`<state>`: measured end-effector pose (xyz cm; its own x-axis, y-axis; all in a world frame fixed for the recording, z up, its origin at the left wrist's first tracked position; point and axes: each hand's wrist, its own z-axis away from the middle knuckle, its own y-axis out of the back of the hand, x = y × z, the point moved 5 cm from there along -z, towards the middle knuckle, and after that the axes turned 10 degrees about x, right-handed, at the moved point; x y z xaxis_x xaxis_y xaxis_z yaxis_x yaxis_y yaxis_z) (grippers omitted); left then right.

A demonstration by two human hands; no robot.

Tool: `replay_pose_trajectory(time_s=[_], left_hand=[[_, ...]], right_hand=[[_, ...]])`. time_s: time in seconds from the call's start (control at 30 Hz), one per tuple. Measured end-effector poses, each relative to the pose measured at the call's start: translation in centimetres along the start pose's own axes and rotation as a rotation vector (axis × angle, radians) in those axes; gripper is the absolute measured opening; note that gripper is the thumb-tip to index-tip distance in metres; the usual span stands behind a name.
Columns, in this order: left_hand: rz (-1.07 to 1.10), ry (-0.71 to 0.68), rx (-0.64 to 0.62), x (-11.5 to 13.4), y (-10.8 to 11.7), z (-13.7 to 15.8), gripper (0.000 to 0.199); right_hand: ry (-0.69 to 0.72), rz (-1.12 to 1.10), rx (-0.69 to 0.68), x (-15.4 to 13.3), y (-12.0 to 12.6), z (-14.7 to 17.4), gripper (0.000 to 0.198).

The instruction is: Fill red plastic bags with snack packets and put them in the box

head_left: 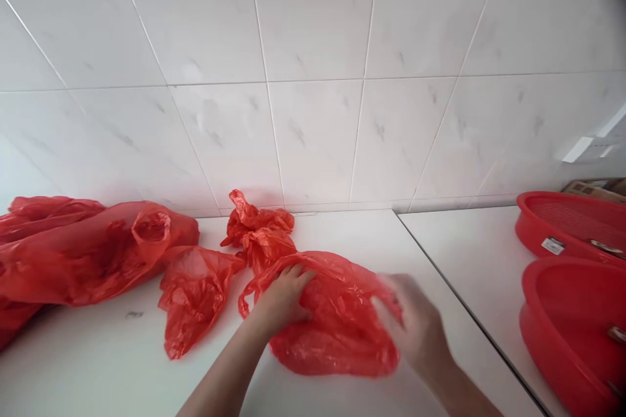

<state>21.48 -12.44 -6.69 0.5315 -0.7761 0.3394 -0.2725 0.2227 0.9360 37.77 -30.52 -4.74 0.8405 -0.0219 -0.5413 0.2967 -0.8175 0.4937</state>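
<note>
A crumpled, thin red plastic bag [342, 332] lies spread on the white tabletop in front of me. My left hand [284, 300] rests on its left part, thumb and fingers apart, pressing against the film. On the right, my right hand [415, 322] is blurred by motion; its thumb and fingers close round the bag's edge. Left of these lie a smaller crumpled red bag [195, 296] and a bunched red bag [264, 228] nearer the wall. Whether the bag between my hands has anything inside, I cannot tell.
A large heap of red plastic bags [98, 254] covers the table's far left. Two red round plastic baskets [548, 332] stand at the right, past a seam between tabletops. Behind everything rises a white tiled wall [317, 137]. A cardboard box [594, 187] shows at the far right.
</note>
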Motion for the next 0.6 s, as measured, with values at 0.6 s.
replay_pose_trajectory(time_s=[0.6], left_hand=[[0.038, -0.168, 0.124, 2.4, 1.5, 1.0, 0.045]], right_hand=[[-0.428, -0.085, 0.036, 4.1, 3.6, -0.4, 0.032]])
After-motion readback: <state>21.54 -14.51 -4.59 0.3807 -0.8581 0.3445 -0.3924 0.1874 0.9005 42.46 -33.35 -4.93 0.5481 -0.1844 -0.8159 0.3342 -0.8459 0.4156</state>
